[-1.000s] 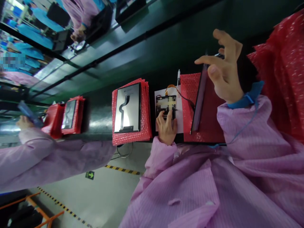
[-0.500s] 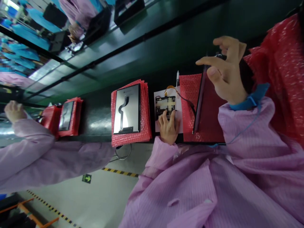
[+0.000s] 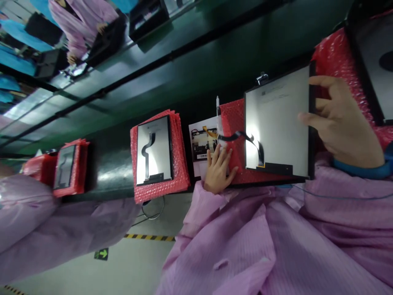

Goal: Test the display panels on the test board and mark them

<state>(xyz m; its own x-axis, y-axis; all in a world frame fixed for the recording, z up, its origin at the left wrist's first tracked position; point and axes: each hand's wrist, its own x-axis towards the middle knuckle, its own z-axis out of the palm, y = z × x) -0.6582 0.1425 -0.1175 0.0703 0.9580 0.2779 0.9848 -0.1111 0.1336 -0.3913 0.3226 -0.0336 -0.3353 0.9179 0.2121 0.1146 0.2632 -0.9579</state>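
My right hand (image 3: 344, 119) grips the right edge of an LCD panel (image 3: 282, 110), thumb on its silver back and fingers around the dark edge. A black ribbon cable (image 3: 238, 136) runs from the panel to an orange flex piece (image 3: 210, 132) above a small circuit board unit (image 3: 202, 143). My left hand (image 3: 217, 170) lies flat with fingers spread, over the lower right of the white sheet (image 3: 200, 169) and the edge of the red bubble wrap (image 3: 231, 119). The fingertips reach the board's right side; their exact contact is hidden.
Another LCD panel (image 3: 158, 157) lies on stacked red bubble bags (image 3: 181, 164) to the left. A white-tipped pen (image 3: 217, 104) is behind the sheet. Another panel (image 3: 376, 61) is at far right. A co-worker's sleeve (image 3: 27, 213) is at left; a dark rail (image 3: 184, 51) crosses behind.
My right hand has come down from the air onto the panel's right edge. The panel, seen edge-on before, now shows its silver back. My left hand has flattened and spread its fingers.
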